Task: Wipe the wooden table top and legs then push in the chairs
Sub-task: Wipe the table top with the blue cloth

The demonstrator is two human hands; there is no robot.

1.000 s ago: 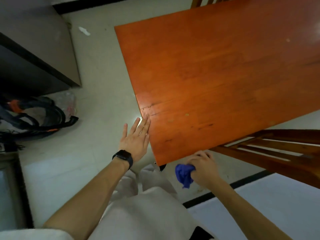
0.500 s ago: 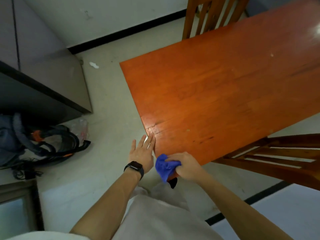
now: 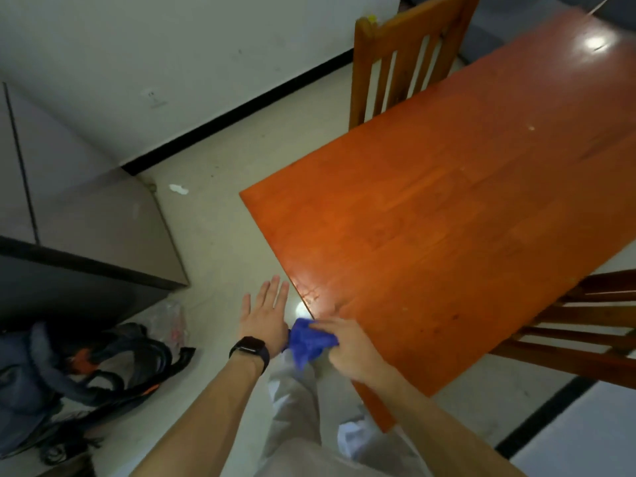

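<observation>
Where tiled floor [image 3: 220,232] spreads, wooden table [image 3: 447,242] (glossy) stands.

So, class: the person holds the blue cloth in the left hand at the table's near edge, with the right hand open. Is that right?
Not quite. The head view shows the right hand gripping the blue cloth at the table edge; the left hand is open.

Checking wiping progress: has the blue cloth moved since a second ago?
Yes. The blue cloth in the right hand went leftward along the table's near edge, toward the left hand.
</observation>
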